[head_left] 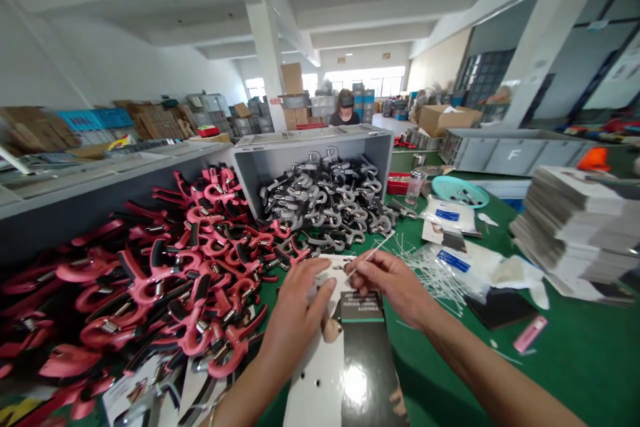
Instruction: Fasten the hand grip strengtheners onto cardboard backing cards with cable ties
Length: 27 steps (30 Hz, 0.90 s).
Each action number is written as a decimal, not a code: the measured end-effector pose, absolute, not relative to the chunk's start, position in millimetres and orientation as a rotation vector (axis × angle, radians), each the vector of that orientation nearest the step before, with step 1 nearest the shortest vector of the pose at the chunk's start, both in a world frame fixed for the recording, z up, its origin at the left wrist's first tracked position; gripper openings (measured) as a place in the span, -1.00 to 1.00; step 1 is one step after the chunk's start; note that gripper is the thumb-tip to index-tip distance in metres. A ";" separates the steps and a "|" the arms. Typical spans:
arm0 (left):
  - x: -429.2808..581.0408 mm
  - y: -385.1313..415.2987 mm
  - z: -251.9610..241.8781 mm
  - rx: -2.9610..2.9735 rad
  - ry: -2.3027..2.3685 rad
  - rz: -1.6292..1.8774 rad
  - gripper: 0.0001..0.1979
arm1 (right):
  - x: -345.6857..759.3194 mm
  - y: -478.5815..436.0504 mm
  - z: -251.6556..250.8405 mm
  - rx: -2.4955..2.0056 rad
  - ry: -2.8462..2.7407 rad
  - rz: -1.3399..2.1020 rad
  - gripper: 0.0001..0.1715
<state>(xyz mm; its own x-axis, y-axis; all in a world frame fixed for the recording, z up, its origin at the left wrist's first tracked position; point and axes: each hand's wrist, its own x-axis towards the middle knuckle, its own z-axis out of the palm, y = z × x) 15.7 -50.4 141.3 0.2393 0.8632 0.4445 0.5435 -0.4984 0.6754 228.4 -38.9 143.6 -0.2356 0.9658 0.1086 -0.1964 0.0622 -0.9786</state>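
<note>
Warehouse space, long and bright, runs back past white pillars and stacked cartons; another person sits far off behind the bins.

From the head camera, a green, felt-like worktop carries everything. The left hand lies spread with its fingers pressed down on a glossy backing card, part white and part black, closed on nothing. The right hand has thumb and forefinger pinched together on a thin white tie, a stiff plastic strand slanting up and away just above the card's top edge.

As far as this view shows, the card is at its very start: it lies bare and its small punched holes show empty. Much seems left. To the left sprawls a heap of pink grip trainers, curved handles with black pads and steel coil springs. Behind it, grey grip trainers spill from a tipped grey bin. Loose ties lie scattered like straw beside crinkled plastic bags and a teal bowl. A tall stack of cards, flat and matte-edged, waits well to the right.
</note>
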 end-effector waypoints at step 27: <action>-34.1 -124.9 144.1 0.693 1.084 1.154 -0.38 | 175.0 -77.4 152.5 -1.005 -1.887 1.012 -0.79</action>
<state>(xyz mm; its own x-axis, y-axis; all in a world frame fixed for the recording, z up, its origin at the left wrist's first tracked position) -34.1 -124.9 144.1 0.0292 0.9502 -0.3103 -0.3684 0.2988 0.8804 175.0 -77.4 152.5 -0.4042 0.8806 0.2472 0.2811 0.3768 -0.8826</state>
